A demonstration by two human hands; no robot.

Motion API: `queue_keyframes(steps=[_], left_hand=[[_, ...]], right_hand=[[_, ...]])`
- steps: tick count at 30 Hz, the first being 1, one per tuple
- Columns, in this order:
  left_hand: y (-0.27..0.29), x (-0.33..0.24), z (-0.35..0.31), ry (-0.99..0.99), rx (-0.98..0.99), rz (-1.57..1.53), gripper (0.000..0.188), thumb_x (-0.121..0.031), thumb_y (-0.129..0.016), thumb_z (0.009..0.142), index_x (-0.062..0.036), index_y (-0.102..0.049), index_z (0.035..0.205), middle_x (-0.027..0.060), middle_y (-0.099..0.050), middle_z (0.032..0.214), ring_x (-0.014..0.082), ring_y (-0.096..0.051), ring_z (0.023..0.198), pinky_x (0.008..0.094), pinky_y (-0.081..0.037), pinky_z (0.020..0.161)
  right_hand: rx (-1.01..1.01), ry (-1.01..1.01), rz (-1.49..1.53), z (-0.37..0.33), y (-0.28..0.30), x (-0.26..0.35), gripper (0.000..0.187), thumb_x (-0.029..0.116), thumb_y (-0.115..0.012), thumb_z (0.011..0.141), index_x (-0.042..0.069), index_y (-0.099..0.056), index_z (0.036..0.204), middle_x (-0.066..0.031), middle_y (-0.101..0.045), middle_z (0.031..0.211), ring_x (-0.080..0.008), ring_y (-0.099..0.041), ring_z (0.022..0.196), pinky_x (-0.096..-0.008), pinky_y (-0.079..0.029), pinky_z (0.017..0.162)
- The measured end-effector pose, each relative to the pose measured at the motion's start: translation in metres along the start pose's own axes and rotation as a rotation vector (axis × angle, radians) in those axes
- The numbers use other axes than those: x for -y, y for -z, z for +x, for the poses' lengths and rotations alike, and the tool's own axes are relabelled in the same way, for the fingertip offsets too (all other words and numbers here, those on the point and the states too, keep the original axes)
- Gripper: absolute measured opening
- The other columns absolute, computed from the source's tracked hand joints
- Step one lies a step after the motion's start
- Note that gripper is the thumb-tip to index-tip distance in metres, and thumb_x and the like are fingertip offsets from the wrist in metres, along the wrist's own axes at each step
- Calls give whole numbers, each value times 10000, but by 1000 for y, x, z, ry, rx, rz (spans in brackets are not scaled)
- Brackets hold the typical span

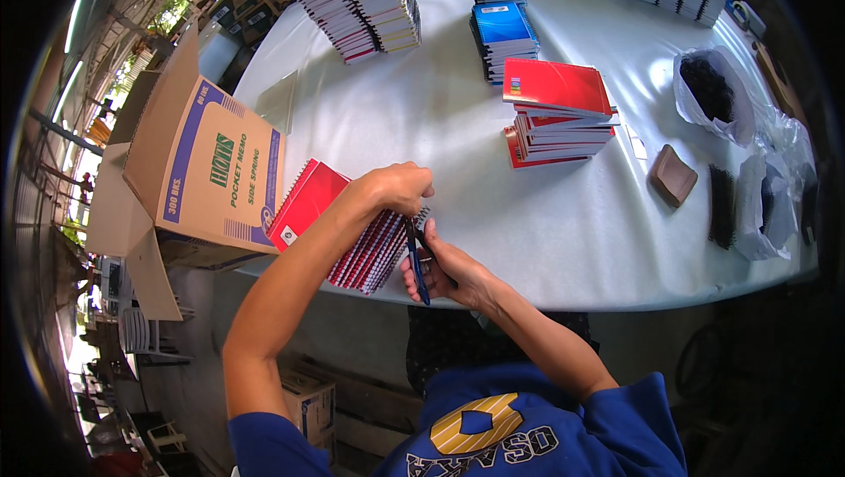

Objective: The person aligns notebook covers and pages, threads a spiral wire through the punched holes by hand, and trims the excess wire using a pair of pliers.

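My right hand (453, 273) is closed round the blue handles of a pair of pliers (420, 273), jaws pointing up toward my other hand. Just above, my left hand (396, 188) is curled shut at the edge of a spiral notebook, whose wire coil (423, 215) peeks out below the fingers; most of it is hidden. The plier jaws are right at that coil. Under and beside my left forearm, a fanned row of red spiral notebooks (363, 259) lies at the table's near edge, with a red cover (310, 197) facing up.
An open cardboard box (224, 156) stands at left. On the white-covered table (387, 107) are red notebooks without visible coils (563, 116), blue notebooks (506, 33) and tall stacks (361, 6). At right lie a brown block (672, 176), black coils (722, 204) and a plastic bag (739, 121).
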State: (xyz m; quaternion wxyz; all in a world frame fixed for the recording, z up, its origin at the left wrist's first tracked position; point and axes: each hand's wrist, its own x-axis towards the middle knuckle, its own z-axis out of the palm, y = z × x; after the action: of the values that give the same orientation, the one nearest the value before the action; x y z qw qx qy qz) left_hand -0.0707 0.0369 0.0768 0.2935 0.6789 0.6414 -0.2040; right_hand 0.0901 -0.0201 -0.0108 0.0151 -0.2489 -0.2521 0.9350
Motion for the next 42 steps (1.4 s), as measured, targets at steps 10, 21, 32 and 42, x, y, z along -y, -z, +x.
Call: queue_keyframes(steps=[10, 21, 32, 42], left_hand=[[-1, -2, 2, -82, 21, 20, 576, 6, -651, 678, -16, -614, 1253, 209, -646, 1199, 333, -629, 1114, 370, -503, 944], [-2, -10, 0, -64, 30, -5, 570, 36, -605, 683, 10, -607, 1252, 225, -637, 1209, 341, -621, 1129, 368, -500, 951], [4, -13, -2, -37, 60, -49, 588, 67, -517, 668, 31, -604, 1248, 248, -637, 1196, 347, -620, 1130, 370, -497, 956], [0, -8, 2, -34, 57, -27, 582, 58, -554, 675, 11, -609, 1252, 239, -628, 1221, 342, -617, 1135, 367, -496, 951]], right_hand=[[30, -24, 86, 2, -3, -2, 722, 761, -309, 900, 68, -484, 798, 2, -371, 599, -129, -313, 499, -277, -301, 476], [20, -6, 76, -2, -2, -9, 735, 765, -316, 890, 58, -503, 815, -8, -402, 606, -137, -362, 512, -284, -345, 498], [40, 2, 68, 5, 6, -9, 790, 740, -256, 908, 17, -574, 935, -66, -563, 718, -199, -551, 629, -348, -502, 641], [28, 9, 28, -4, 2, -11, 777, 743, -266, 904, 31, -576, 869, -51, -530, 686, -183, -522, 602, -328, -489, 585]])
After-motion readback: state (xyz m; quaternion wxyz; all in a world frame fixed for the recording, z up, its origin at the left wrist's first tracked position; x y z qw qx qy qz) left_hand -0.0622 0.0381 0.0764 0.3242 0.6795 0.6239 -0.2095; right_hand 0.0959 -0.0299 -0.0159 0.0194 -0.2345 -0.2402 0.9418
